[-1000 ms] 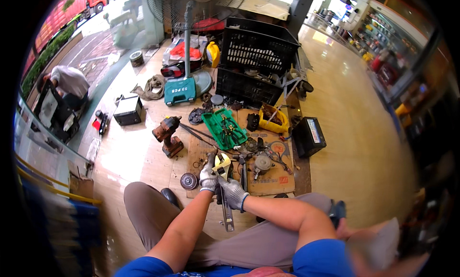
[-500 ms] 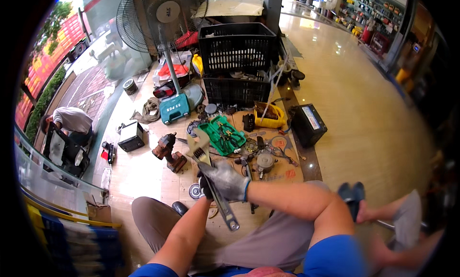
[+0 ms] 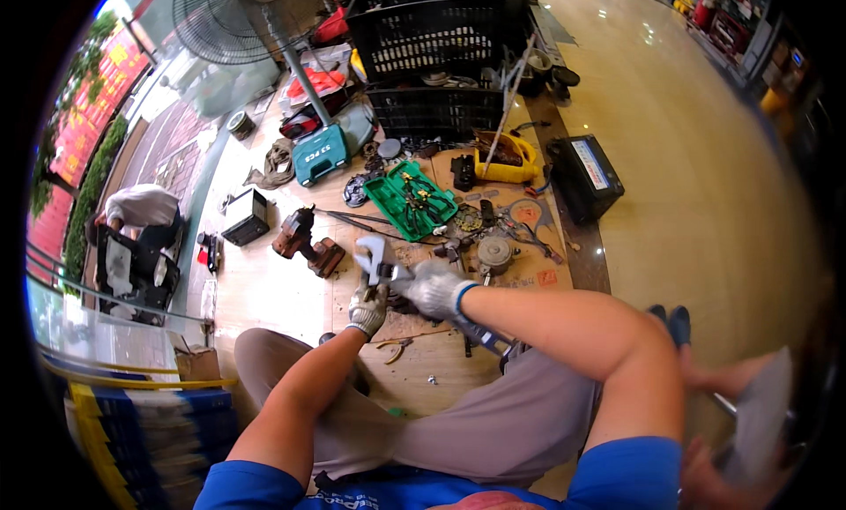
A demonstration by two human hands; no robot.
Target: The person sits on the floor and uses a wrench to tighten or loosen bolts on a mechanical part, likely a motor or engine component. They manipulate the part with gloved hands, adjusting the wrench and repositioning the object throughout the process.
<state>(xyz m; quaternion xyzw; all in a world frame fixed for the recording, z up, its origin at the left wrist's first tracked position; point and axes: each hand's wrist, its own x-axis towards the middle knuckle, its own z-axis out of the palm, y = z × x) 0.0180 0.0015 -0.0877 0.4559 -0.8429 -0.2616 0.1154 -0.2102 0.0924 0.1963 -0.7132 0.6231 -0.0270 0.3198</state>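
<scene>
I have my right hand (image 3: 434,288), in a grey-white glove, wrapped round a large silver adjustable wrench (image 3: 374,261), its jaw raised toward the upper left and its handle angled down to the right. My left hand (image 3: 367,305), gloved too, is closed just below the jaw around something dark that I cannot make out. Beneath them lies cardboard (image 3: 524,272) bearing a round metal housing (image 3: 494,255) and dark parts. A cordless impact driver (image 3: 300,245) stands left of the wrench, and an open green tool case (image 3: 408,201) lies beyond it. Pliers (image 3: 393,347) lie nearer me.
Black crates (image 3: 432,109), a fan (image 3: 225,21), a teal case (image 3: 320,153), a yellow container (image 3: 504,157) and two batteries (image 3: 585,177) (image 3: 246,217) surround the work. A co-worker (image 3: 141,210) bends outside at left; another person's legs (image 3: 745,378) are at lower right.
The wrench has moved up and tilted further left, its handle swinging rightward, with both hands still at it. My left hand shows more below the jaw. The view has shifted.
</scene>
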